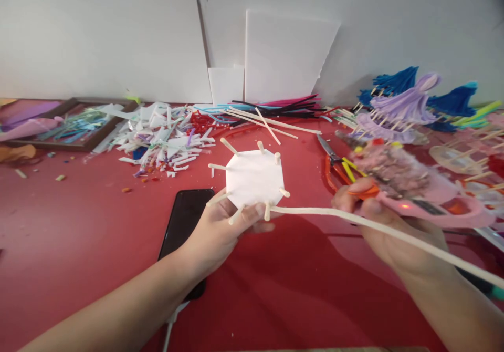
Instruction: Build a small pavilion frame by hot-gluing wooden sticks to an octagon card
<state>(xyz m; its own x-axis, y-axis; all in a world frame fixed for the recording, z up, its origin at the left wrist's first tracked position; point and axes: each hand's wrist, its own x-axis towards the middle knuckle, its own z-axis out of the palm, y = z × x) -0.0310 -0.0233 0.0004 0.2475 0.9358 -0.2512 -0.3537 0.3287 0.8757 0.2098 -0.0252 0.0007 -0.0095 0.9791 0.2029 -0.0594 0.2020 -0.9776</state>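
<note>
My left hand (pixel 232 218) grips a white octagonal piece (pixel 255 178) by its lower edge, thumb in front. Several short cream pegs stick out around its rim. A long cream strip (pixel 331 213) runs from its lower right peg, near my left thumb, past my right hand to the right edge. Farther right, my right hand (pixel 378 215) is closed on a pink glue gun (pixel 429 210) with a small lit red light. The gun lies partly blurred in front of pink fluffy material, and its tip is hard to make out.
A black phone (pixel 185 215) lies under my left forearm. White scraps (pixel 165 136) are heaped behind, beside a brown frame (pixel 88 142). Coloured stems (pixel 283 107), orange-handled scissors (pixel 331 157) and blue and lilac pieces on sticks (pixel 409 100) stand or lie farther back. White boards (pixel 283 52) lean behind.
</note>
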